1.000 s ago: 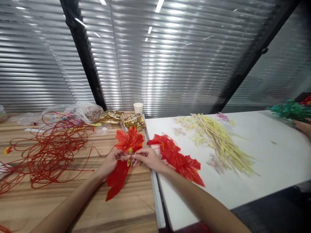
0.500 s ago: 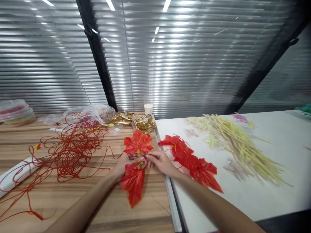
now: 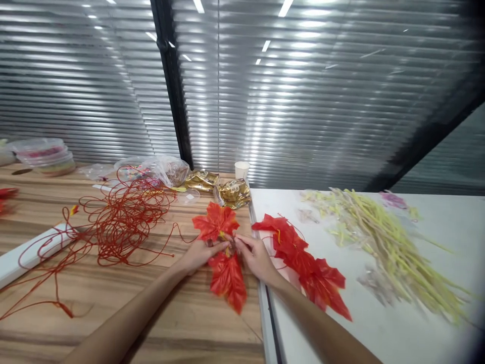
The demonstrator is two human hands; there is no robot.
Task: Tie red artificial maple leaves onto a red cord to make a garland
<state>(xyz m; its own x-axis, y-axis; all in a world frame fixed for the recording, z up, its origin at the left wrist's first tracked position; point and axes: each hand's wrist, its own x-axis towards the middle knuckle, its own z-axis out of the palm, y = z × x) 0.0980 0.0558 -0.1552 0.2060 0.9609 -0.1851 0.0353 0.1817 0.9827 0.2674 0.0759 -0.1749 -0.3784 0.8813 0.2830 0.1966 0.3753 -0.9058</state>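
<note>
Two red artificial maple leaves lie one above the other between my hands, an upper leaf [image 3: 215, 221] and a lower leaf [image 3: 229, 283]. Where their yellowish stems meet, my left hand [image 3: 202, 254] pinches them from the left, thumb over the join. From the right, my right hand [image 3: 255, 257] pinches at the same spot with thumb and forefinger. The fingertips and the join itself are partly hidden and blurred. Just right of my right hand lies a row of red maple leaves [image 3: 303, 260] on the white tabletop, with red cord around it.
A tangle of red cord [image 3: 127, 222] spreads over the wooden table [image 3: 178, 323], beside a white bar [image 3: 34, 255]. Gold packets [image 3: 234, 193], a paper cup [image 3: 241, 170] and plastic tubs [image 3: 43, 154] stand at the back. Yellow stems [image 3: 394, 242] lie on the white table [image 3: 435, 212].
The camera view has turned slightly left. The lower maple leaf has swung to the right beneath the join. Both hands stay at the stems, with the fingers slightly shifted.
</note>
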